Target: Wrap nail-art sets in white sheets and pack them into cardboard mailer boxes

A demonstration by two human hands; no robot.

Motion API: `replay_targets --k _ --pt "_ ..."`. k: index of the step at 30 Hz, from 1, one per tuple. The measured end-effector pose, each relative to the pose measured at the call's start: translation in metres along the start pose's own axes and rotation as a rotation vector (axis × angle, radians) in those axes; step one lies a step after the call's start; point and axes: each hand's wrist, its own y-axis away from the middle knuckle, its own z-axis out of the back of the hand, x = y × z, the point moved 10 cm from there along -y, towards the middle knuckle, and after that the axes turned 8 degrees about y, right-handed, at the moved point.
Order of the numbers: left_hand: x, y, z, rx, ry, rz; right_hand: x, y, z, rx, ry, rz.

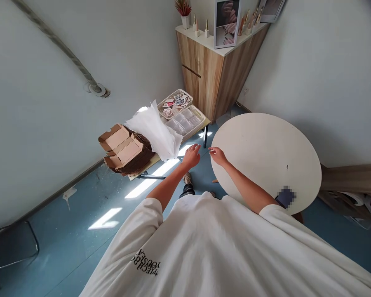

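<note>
My left hand hangs in the air between a low side table and a round white table. Its fingers are loosely spread and hold nothing. My right hand rests at the left edge of the round table, fingers stretched out, with nothing in it. On the low table lie a stack of white tissue sheets, a pile of flat brown cardboard boxes, a tray of clear plastic cases and a tray of small printed cards. My left hand is nearest to the white sheets.
A wooden cabinet stands in the far corner with small bottles, a plant and a picture frame on top. A dark object lies on the round table near me. The floor is blue; a metal chair frame stands at the lower left.
</note>
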Motion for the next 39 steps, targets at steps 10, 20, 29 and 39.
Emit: replay_targets --k 10,20,29,39 --pt "0.05 -0.116 0.093 -0.004 -0.014 -0.021 0.05 -0.124 -0.026 -0.074 0.044 0.022" --pt "0.129 -0.191 0.124 0.132 -0.07 0.019 0.088 -0.213 -0.072 -0.059 0.15 -0.03" --pt "0.143 -0.203 0.111 0.225 -0.238 -0.079 0.089 -0.234 -0.089 -0.073 0.258 -0.088" --pt "0.14 -0.197 0.113 0.26 -0.279 -0.073 0.094 -0.227 -0.074 -0.139 0.072 -0.096"
